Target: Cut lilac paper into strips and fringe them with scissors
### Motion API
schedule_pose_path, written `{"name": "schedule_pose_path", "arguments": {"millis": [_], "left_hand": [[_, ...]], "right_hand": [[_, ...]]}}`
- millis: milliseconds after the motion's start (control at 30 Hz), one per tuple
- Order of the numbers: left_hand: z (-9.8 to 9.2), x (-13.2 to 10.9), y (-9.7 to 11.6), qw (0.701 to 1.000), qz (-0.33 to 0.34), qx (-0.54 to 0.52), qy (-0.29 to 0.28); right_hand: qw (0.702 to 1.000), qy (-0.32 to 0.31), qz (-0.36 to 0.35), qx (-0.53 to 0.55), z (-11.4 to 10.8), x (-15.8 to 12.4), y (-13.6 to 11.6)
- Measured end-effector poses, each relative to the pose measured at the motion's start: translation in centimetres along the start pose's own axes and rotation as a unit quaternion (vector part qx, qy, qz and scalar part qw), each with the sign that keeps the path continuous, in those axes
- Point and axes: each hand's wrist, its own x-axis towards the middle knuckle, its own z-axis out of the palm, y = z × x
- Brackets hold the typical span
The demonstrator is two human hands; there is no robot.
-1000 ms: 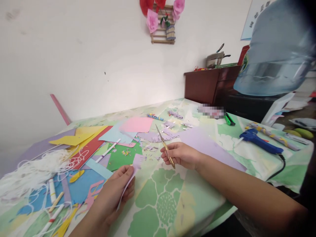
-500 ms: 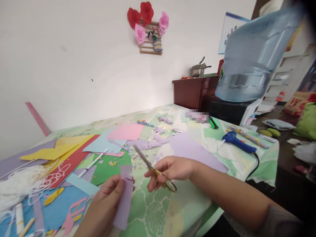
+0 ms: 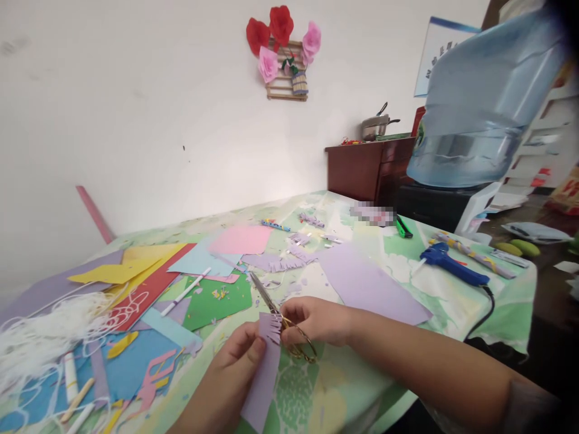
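A strip of purple paper (image 3: pixel 263 386) is pinched between the thumb and fingers of my left hand (image 3: pixel 239 361), above the tablecloth. Short slits form a fringe along the strip's upper right edge. My right hand (image 3: pixel 312 322) is closed around the gold handles of a pair of scissors (image 3: pixel 266 292). The scissor blades point up and to the left, behind the top of the strip. From this angle I cannot tell whether they touch the paper. A larger purple sheet (image 3: pixel 373 283) lies flat beyond my right forearm.
White string (image 3: pixel 49 331) is heaped at the left near coloured paper sheets, including a green sheet (image 3: pixel 221 301). On the right rest a blue glue gun (image 3: pixel 455 265) with a cord and a green cutter (image 3: pixel 404 227). A large water bottle (image 3: pixel 474 114) stands behind the table.
The scissors and my right hand have come against the strip's upper edge, where several slits now show. My view has swung slightly left, so everything sits further right.
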Motion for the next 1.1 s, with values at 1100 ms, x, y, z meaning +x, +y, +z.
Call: {"name": "schedule_pose_path", "arguments": {"millis": [1100], "left_hand": [[-0.3, 0.7, -0.9, 0.999, 0.037, -0.002, 0.016]], "right_hand": [[0.969, 0.106, 0.017, -0.221, 0.9, -0.6, -0.9]]}}
